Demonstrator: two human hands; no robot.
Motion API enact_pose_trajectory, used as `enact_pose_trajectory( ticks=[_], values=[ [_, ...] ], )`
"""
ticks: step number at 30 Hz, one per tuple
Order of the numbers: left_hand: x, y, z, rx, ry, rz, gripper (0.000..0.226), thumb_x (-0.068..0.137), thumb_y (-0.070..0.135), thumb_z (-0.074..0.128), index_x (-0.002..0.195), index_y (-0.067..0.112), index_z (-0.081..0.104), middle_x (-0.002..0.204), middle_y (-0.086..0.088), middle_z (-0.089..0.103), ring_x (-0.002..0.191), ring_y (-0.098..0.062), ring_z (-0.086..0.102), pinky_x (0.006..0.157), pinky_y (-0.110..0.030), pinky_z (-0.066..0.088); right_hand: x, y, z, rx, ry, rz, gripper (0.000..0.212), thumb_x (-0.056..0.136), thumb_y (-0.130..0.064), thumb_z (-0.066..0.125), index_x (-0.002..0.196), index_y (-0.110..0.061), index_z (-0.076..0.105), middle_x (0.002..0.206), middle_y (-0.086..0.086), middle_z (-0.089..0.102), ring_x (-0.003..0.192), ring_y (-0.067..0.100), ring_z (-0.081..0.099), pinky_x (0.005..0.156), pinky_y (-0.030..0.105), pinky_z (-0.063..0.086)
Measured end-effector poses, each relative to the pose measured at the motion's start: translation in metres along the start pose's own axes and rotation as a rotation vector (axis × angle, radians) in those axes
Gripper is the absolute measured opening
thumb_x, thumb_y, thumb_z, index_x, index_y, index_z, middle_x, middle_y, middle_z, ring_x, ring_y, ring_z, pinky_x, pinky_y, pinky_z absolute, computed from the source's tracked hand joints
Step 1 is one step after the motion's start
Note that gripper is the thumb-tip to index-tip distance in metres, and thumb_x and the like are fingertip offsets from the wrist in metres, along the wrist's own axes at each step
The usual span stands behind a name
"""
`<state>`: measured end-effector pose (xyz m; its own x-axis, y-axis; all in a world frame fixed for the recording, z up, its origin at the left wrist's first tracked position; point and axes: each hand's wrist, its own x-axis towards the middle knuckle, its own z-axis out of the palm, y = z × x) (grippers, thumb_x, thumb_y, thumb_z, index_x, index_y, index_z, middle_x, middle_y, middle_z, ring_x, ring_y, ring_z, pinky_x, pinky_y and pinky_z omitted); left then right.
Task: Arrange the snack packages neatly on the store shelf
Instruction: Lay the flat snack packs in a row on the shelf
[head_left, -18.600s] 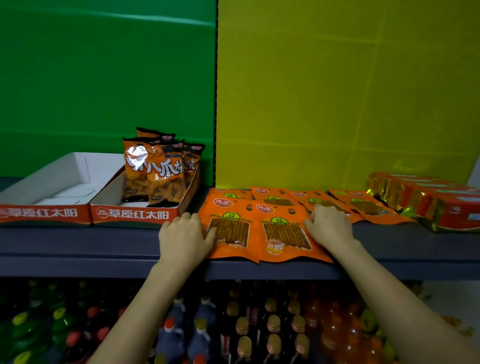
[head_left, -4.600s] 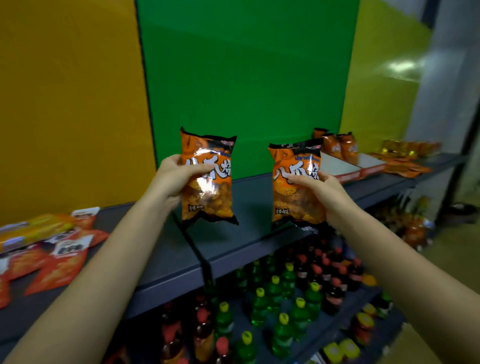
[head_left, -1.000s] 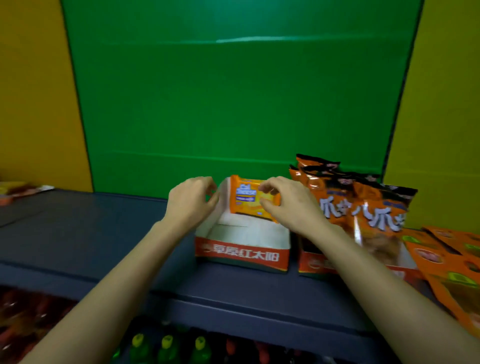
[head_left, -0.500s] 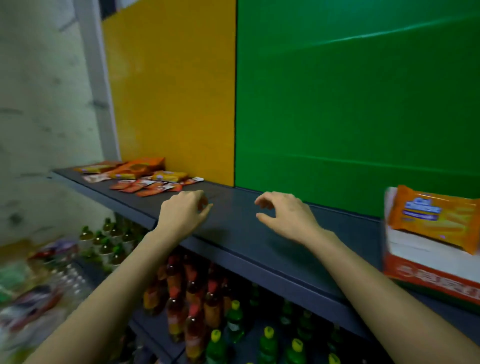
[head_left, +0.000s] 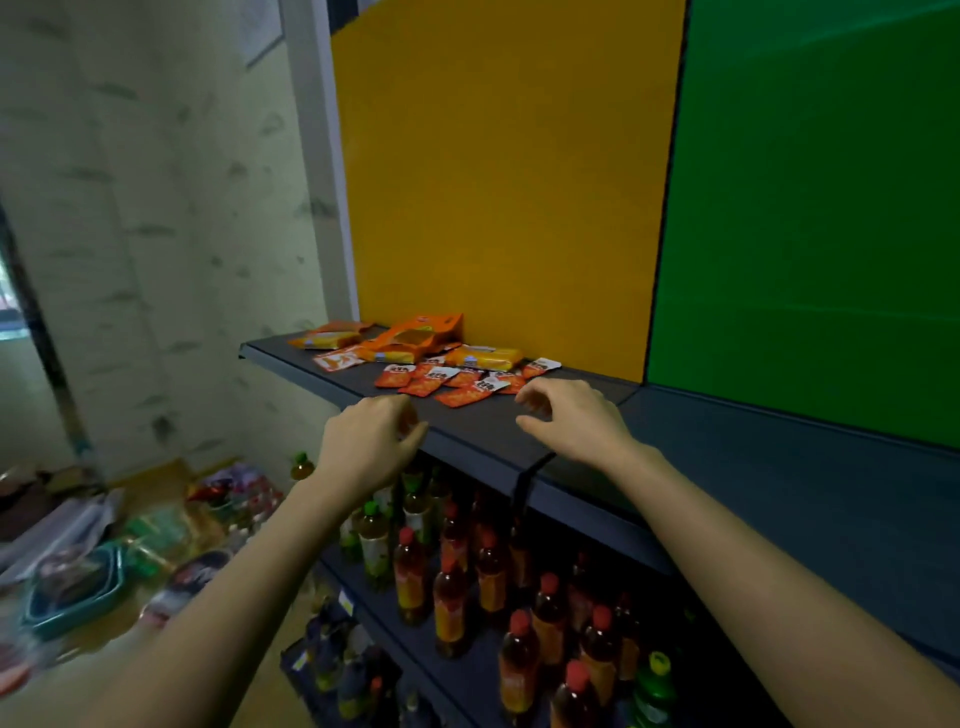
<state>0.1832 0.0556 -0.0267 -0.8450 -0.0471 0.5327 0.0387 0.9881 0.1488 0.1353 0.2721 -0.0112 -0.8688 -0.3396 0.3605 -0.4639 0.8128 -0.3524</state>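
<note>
A loose heap of snack packages lies at the left end of the dark shelf (head_left: 779, 467): several small red sachets (head_left: 457, 382), a yellow biscuit pack (head_left: 484, 356) and a larger orange pack (head_left: 415, 335) against the orange back panel. My left hand (head_left: 369, 441) hovers over the shelf's front edge with loosely curled fingers, holding nothing. My right hand (head_left: 571, 418) hovers above the shelf just right of the sachets, fingers relaxed, also holding nothing. Neither hand touches a package.
Below the shelf stand rows of drink bottles (head_left: 467, 582) with red and green caps. Bags and a teal basket (head_left: 72, 592) lie on the floor at the left. A white wall closes the shelf's left end; a green panel (head_left: 810, 208) backs the right section.
The view has swung left, away from the white carton with the biscuit pack. The heap of snacks is now closer, and both hands have moved toward it, still holding nothing.
</note>
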Motion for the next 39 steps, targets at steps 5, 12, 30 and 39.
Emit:
enact_pose_trajectory(
  ticks=[5, 12, 30, 39],
  values=[
    [0.019, -0.05, 0.016, 0.023, -0.021, -0.045, 0.026, 0.092, 0.041, 0.048, 0.095, 0.017, 0.06, 0.099, 0.0, 0.067, 0.091, -0.021, 0.063, 0.063, -0.029, 0.044, 0.053, -0.023, 0.035, -0.003, -0.041, -0.004, 0.027, 0.089, -0.038, 0.056, 0.113, -0.028, 0.059, 0.113, -0.008, 0.064, 0.107, 0.017, 0.058, 0.086, 0.033, 0.046],
    [0.078, -0.122, 0.052, 0.011, -0.022, -0.082, 0.027, 0.091, 0.041, 0.049, 0.097, 0.018, 0.061, 0.102, 0.0, 0.068, 0.092, -0.021, 0.063, 0.069, -0.031, 0.049, 0.153, -0.041, 0.082, -0.019, -0.063, -0.021, 0.03, 0.088, -0.036, 0.058, 0.115, -0.023, 0.061, 0.115, -0.003, 0.065, 0.108, 0.017, 0.059, 0.086, 0.033, 0.05],
    [0.259, -0.266, 0.134, -0.048, -0.028, -0.12, 0.028, 0.092, 0.043, 0.049, 0.103, 0.022, 0.064, 0.106, 0.004, 0.068, 0.093, -0.016, 0.062, 0.071, -0.03, 0.046, 0.399, -0.027, 0.177, -0.002, -0.152, 0.323, 0.051, 0.09, -0.052, 0.048, 0.056, -0.016, 0.036, 0.061, 0.002, 0.035, 0.055, 0.018, 0.034, 0.051, 0.029, 0.024],
    [0.328, -0.33, 0.163, -0.171, 0.038, -0.108, 0.027, 0.091, 0.04, 0.053, 0.102, 0.019, 0.066, 0.106, 0.001, 0.068, 0.089, -0.015, 0.06, 0.068, -0.027, 0.04, 0.451, -0.023, 0.194, 0.118, -0.239, 0.525, 0.043, 0.092, -0.039, 0.054, 0.111, 0.0, 0.06, 0.118, 0.012, 0.061, 0.107, 0.028, 0.059, 0.095, 0.034, 0.046]
  ],
)
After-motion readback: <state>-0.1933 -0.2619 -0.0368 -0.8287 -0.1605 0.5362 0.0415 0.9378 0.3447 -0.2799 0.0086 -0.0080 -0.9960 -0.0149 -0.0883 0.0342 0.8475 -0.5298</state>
